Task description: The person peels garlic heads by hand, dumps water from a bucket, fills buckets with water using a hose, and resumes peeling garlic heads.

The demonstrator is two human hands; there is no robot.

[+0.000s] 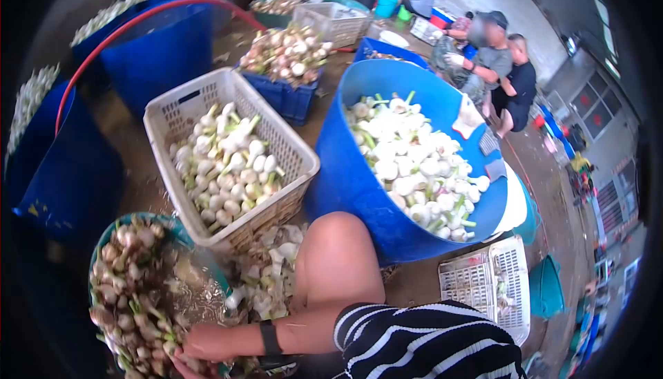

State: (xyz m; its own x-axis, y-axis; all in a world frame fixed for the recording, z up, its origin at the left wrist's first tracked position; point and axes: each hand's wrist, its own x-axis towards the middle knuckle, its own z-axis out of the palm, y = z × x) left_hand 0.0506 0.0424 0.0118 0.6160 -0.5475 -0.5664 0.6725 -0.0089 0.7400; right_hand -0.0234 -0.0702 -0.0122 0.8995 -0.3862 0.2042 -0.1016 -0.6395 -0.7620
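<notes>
My right hand (208,343), with a black band on the wrist, reaches over a heap of unpeeled garlic (131,275) at the lower left. Its fingers close around a garlic bulb (169,346) with a stalk. Beneath it, at the bottom edge, only a small part of my left hand (185,368) shows, its fingers mostly hidden. The heap fills one side of a round green tub (181,227), and loose skins and roots lie beside it.
Cleaned garlic fills a white crate (228,82) and a large blue tub (324,165). More blue tubs (162,54) stand left, with a red hose (124,30) across. A white basket (514,303) and green bucket (547,286) are right. Several people (497,61) sit farther back.
</notes>
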